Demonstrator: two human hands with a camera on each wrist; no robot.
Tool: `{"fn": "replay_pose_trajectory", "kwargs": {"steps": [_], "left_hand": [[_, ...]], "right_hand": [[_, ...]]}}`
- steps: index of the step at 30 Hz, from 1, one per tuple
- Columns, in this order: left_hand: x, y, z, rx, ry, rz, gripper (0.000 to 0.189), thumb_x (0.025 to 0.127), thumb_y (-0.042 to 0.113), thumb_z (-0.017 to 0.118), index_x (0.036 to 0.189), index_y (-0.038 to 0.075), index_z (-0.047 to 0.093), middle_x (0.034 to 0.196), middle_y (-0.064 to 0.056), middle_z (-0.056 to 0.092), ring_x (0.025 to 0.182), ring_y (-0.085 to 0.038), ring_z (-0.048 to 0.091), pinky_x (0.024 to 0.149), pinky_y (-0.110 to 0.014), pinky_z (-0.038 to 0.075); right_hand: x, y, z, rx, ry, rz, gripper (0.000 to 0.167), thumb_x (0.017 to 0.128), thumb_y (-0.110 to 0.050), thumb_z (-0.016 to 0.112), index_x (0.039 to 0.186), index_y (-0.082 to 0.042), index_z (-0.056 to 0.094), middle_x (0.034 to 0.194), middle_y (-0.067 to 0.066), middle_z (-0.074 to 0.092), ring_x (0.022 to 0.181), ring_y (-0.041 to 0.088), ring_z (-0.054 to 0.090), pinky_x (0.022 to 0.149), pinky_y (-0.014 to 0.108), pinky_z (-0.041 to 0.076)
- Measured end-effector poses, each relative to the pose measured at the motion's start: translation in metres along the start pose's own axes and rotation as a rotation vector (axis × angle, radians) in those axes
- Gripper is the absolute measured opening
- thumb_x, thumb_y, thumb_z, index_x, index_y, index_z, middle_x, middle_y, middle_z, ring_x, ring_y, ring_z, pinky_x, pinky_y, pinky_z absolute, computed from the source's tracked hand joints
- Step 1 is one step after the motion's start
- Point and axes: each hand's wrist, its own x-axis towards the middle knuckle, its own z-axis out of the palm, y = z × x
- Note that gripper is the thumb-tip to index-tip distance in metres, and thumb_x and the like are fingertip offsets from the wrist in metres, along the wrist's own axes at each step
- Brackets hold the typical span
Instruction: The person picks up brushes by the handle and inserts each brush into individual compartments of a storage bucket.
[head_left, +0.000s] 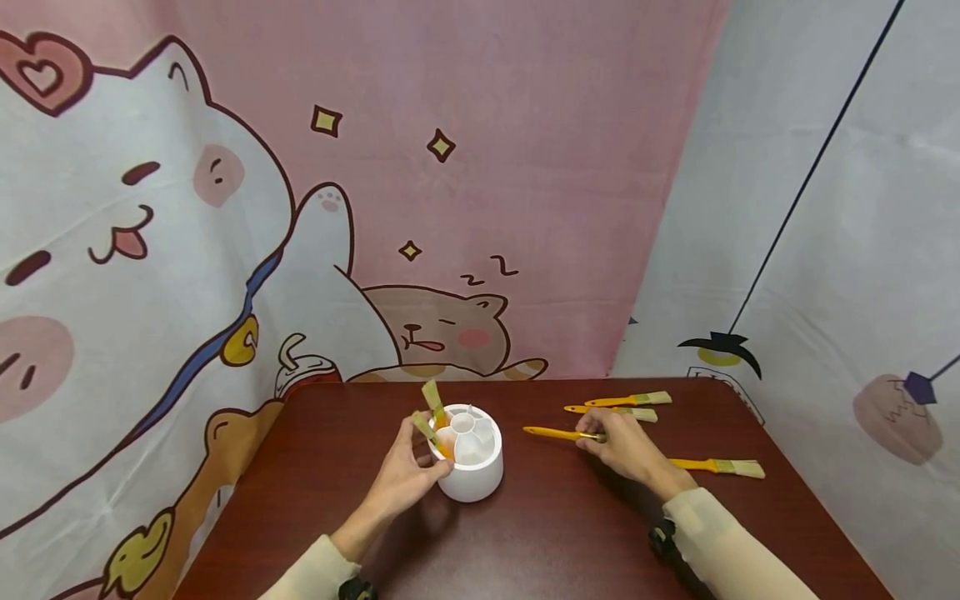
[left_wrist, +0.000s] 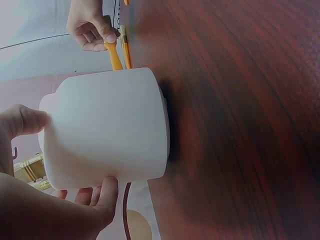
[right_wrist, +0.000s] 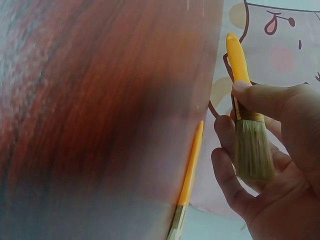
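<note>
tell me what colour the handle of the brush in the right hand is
Yellow-orange; the brush handle shows best in the right wrist view.

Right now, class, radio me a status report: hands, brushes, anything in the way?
Left hand grips white organizer. Right hand pinches yellow-handled brush. Two brushes in organizer, three more brushes on table. Nothing visible between held brush and organizer.

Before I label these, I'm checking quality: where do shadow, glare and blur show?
Head view: shadow lower left of the round white compartmented holder; left wrist view: shadow along its base; right wrist view: glare upper left, blur lower left, on the reddish wood-grained table.
</note>
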Motion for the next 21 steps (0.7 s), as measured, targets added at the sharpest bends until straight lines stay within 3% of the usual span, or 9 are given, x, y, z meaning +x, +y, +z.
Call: {"fn": "replay_pose_trajectory", "kwargs": {"steps": [11,21], "left_hand": [[0.000,0.001,0.000,0.013,-0.008,-0.002,0.092,0.092,0.004,0.092,0.170,0.003,0.043,0.164,-0.030,0.059,0.150,-0.045,0.065,0.120,-0.060,0.062],[0.000,0.001,0.000,0.015,-0.001,-0.001,0.091,0.091,0.004,0.091,0.169,0.004,0.045,0.163,-0.028,0.060,0.150,-0.043,0.065,0.119,-0.058,0.063]], "right_hand": [[-0.001,-0.009,-0.003,0.032,0.043,-0.002,0.018,0.099,-0.016,0.095,0.110,-0.019,0.081,0.104,-0.007,0.081,0.102,0.017,0.079,0.094,0.048,0.071],[-0.002,-0.020,-0.007,0.011,0.100,-0.032,0.018,0.098,-0.014,0.096,0.109,-0.020,0.084,0.106,-0.006,0.084,0.094,0.011,0.074,0.087,0.038,0.068]]}}
